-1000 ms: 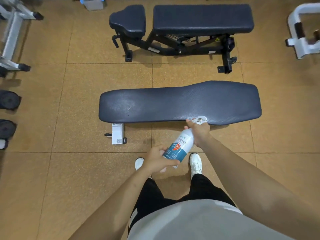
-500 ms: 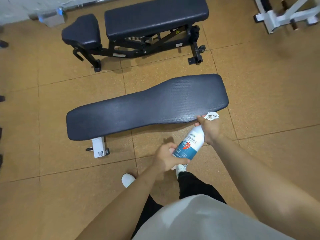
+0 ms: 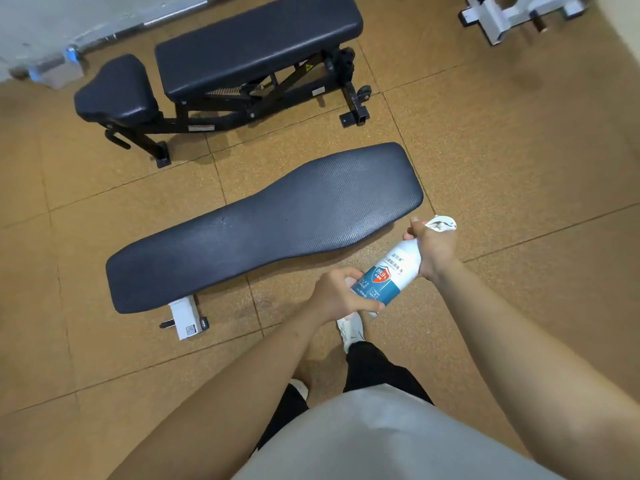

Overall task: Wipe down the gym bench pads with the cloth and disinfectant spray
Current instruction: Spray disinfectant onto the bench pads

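Gym room, tan tiled floor (image 3: 519,150). Dark flat bench pad (image 3: 263,223) lies diagonally. Beyond the pad: black adjustable bench (image 3: 256,46); beyond its right end, a white frame (image 3: 512,15). Just in front of the pad's right end is the spray bottle (image 3: 391,271), tilted, off the pad. Left hand (image 3: 341,294) grip wraps the bottle's base. Right hand (image 3: 433,247) grip curls round its neck, with a cloth (image 3: 441,224) wad poking out.

The left forearm (image 3: 242,375) enters from 7 o'clock, the right forearm (image 3: 519,341) from 4. The left grip (image 3: 341,294) curls round the base of the spray bottle (image 3: 391,275); the right grip (image 3: 434,249), at 2 o'clock from it, wraps the neck.
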A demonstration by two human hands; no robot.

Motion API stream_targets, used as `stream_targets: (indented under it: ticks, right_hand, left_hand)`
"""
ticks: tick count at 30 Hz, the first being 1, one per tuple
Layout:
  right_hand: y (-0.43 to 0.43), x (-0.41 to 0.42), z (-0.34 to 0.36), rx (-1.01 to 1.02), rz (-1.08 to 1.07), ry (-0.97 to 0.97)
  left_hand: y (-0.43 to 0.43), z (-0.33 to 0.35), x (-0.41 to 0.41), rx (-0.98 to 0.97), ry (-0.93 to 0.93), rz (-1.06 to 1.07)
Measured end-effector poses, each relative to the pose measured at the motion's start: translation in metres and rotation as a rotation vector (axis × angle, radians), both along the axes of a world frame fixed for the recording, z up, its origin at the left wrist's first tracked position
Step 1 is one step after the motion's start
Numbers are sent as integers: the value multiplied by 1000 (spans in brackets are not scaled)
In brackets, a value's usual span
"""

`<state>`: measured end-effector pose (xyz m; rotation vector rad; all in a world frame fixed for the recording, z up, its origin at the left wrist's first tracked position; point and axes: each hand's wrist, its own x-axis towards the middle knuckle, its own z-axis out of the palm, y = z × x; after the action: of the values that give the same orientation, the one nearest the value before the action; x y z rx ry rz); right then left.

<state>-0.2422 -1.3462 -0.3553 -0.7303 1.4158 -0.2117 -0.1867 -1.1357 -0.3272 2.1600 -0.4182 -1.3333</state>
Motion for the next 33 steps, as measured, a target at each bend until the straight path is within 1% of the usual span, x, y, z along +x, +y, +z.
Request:
stream_targets:
  ticks: [4,11,15,20,23,27,33]
  right_hand:
    - [-18,-15,8,-6,-59,-30]
    - [-32,-46,21,-43,-216,2]
    - [-27,-60,24,-24,-209,-35]
    - [0,-50,25,-11,-192,-11]
    - [25,-37,24,-17,-105,12]
    - [72,-9,30,-41,48,-17]
    - [178,36,53,-100,239,-9]
  left_hand:
    - [-22,3,-4,8,41,-44]
    - [-47,5,-16,22,31,-134]
    - [-43,14,-21,0,69,-148]
    - [-12,17,-23,-20,83,-108]
    - [17,21,-21,-26,75,-49]
    - [70,30,-21,-38,99,103]
    - [179,45,-19,-62,43,290]
